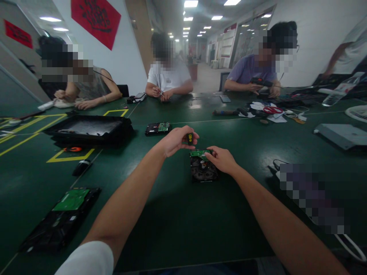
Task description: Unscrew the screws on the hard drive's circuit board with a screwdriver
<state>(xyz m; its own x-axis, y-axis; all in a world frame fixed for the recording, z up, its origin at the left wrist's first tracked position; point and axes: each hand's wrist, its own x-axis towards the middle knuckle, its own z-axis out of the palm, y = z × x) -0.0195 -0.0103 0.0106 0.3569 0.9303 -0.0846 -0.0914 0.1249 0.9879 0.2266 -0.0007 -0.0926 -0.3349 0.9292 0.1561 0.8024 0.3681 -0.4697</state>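
Note:
In the middle of the green table a hard drive [204,170] lies with its green circuit board [197,153] at the far end. My left hand [180,140] is closed around a black-and-yellow screwdriver [190,139], above the drive's far left corner. Most of its shaft and tip cannot be made out. At the drive's right edge is my right hand [222,158], thumb over the board and fingers along the far side, gripping it. Another hard drive [157,128] lies beyond my left hand, and a further one [61,219] is at the near left.
A black tray [88,128] stands at the left, with an orange item [72,149] before it. On the right are a white-edged pixelated object [312,198] and a grey box [342,135]. Cables and papers [269,110] lie farther back. Several people sit across the table.

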